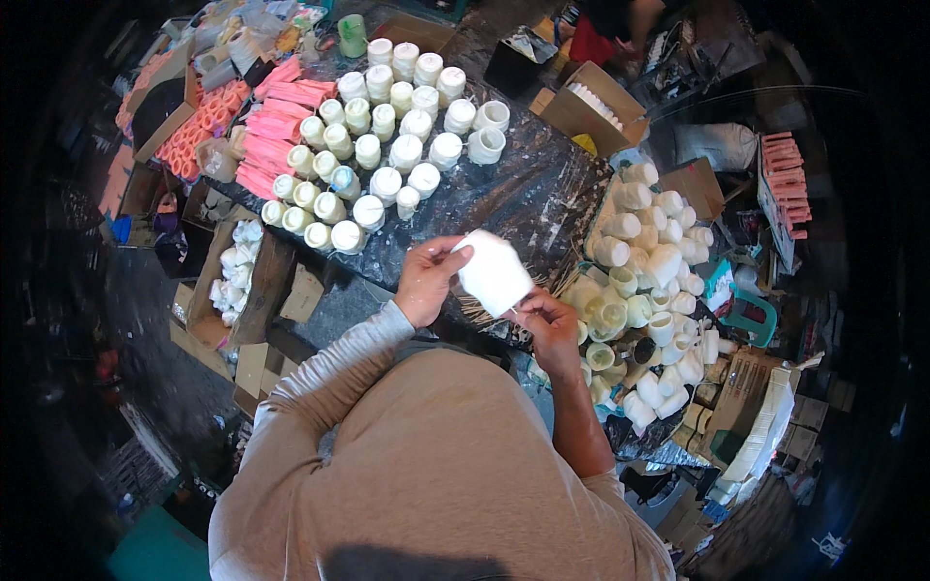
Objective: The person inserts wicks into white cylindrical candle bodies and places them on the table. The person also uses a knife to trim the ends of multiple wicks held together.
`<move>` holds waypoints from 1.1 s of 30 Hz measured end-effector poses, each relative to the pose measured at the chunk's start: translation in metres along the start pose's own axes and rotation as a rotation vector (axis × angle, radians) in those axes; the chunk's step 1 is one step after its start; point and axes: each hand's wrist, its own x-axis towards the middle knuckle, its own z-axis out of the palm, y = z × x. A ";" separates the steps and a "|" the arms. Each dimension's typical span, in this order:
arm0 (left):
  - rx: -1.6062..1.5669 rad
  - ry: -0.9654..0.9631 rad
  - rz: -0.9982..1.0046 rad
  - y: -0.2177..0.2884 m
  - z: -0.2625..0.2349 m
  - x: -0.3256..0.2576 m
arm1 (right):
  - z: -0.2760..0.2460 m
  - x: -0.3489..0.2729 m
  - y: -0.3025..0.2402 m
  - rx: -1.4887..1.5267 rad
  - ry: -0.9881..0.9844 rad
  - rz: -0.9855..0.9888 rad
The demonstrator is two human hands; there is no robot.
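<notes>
A bright white, jar-shaped piece (494, 275) is held tilted in front of my body, over the near edge of the table. My left hand (428, 279) grips its upper left side, thumb on top. At its lower right end, the fingers of my right hand (548, 327) are pinched together against the rim, perhaps with a thin stick between them; that detail is too small to tell. Thin wooden sticks (477, 312) lie beneath the piece. Beyond, rows of white, jar-shaped moulds (407, 151) stand upright on the dark-covered table (528, 198).
To the right rises a heap of whitish moulds (661, 281), some lying open end up. Pink pieces (281, 126) are stacked at the far left of the table. A cardboard box (605, 107) stands beyond it, and a box of white lumps (235, 276) sits at the left.
</notes>
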 end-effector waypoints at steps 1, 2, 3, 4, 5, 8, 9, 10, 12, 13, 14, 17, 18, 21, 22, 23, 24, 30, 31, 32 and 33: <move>0.053 0.073 -0.128 -0.009 -0.006 0.004 | -0.002 -0.001 0.001 0.033 -0.002 0.033; -0.100 -0.002 -0.153 -0.020 -0.011 0.009 | -0.003 -0.001 0.001 0.066 -0.006 0.065; -0.243 -0.044 -0.218 -0.032 -0.017 0.013 | -0.004 0.000 0.003 0.101 -0.011 0.100; -0.398 -0.109 -0.262 -0.044 -0.022 0.017 | -0.004 0.003 0.006 0.084 -0.005 0.064; -0.460 -0.109 -0.303 -0.056 -0.025 0.023 | -0.003 0.008 0.010 0.067 0.000 0.027; -0.583 -0.016 -0.348 -0.094 -0.030 0.047 | -0.006 0.038 0.033 -0.051 -0.003 0.091; -0.586 0.025 -0.396 -0.103 -0.032 0.058 | -0.007 0.057 0.045 -0.028 -0.026 0.110; -0.554 0.037 -0.392 -0.111 -0.033 0.072 | -0.009 0.076 0.057 -0.005 -0.052 0.130; -0.471 0.120 -0.411 -0.120 -0.037 0.101 | -0.017 0.114 0.075 -0.186 -0.030 0.004; -0.314 0.184 -0.394 -0.121 -0.041 0.112 | -0.024 0.132 0.080 -0.341 -0.032 -0.044; -0.304 0.184 -0.412 -0.121 -0.045 0.129 | -0.030 0.151 0.082 -0.491 -0.028 -0.076; -0.255 0.178 -0.422 -0.113 -0.062 0.178 | -0.041 0.211 0.079 -0.567 -0.124 -0.145; -0.246 0.200 -0.403 -0.112 -0.064 0.191 | -0.043 0.229 0.076 -0.551 -0.192 -0.188; -0.272 0.212 -0.364 -0.108 -0.070 0.223 | -0.040 0.277 0.073 -0.761 -0.252 -0.268; -0.281 0.247 -0.351 -0.108 -0.069 0.231 | -0.041 0.289 0.072 -0.798 -0.286 -0.336; -0.290 0.282 -0.338 -0.107 -0.068 0.237 | -0.039 0.300 0.073 -0.870 -0.292 -0.399; -0.185 0.321 -0.337 -0.107 -0.066 0.240 | -0.039 0.306 0.075 -0.875 -0.297 -0.379; 0.753 0.550 -0.074 -0.116 -0.053 0.221 | -0.044 0.310 0.089 -0.754 -0.305 -0.101; 0.863 0.515 -0.018 -0.117 -0.054 0.219 | -0.044 0.309 0.092 -0.735 -0.299 -0.081; 0.872 0.508 0.056 -0.119 -0.053 0.219 | -0.044 0.308 0.095 -0.708 -0.291 -0.078; 0.873 0.499 0.107 -0.121 -0.053 0.219 | -0.043 0.308 0.098 -0.685 -0.279 -0.054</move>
